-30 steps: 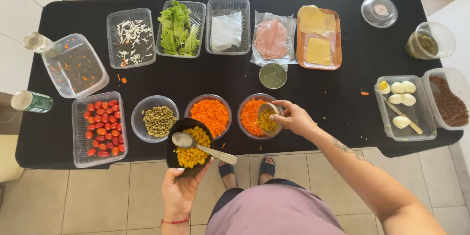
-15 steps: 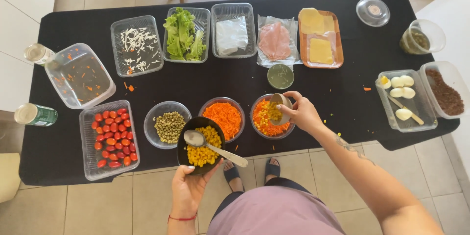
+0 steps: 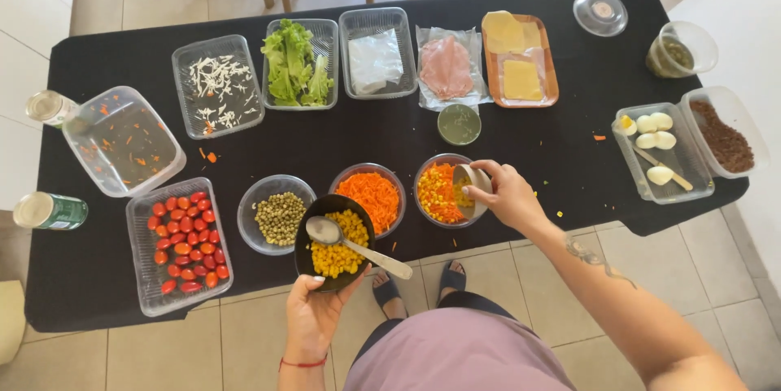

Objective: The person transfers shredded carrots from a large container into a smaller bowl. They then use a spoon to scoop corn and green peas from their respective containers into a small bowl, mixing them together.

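Observation:
My left hand [image 3: 313,314] holds a dark bowl [image 3: 313,273] of yellow corn at the table's near edge, with a metal spoon [image 3: 354,244] resting in it. My right hand [image 3: 508,196] grips a small tin can [image 3: 474,186] tipped over a glass bowl [image 3: 425,171] that holds grated carrot and corn. A glass bowl of grated carrot [image 3: 374,192] stands between the two, and a glass bowl of green peas [image 3: 277,214] stands left of it.
On the black table [image 3: 569,155] stand a tray of cherry tomatoes [image 3: 179,244], an emptied clear tub [image 3: 122,143], trays of shredded cheese [image 3: 215,94], lettuce [image 3: 297,65], ham [image 3: 446,65], cheese slices [image 3: 521,57], boiled eggs [image 3: 655,151] and brown grains [image 3: 726,135], plus two cans [image 3: 49,210] at the left.
The can in my right hand has tilted further over the carrot and corn bowl. The view has shifted slightly. My left hand and its bowl have hardly moved.

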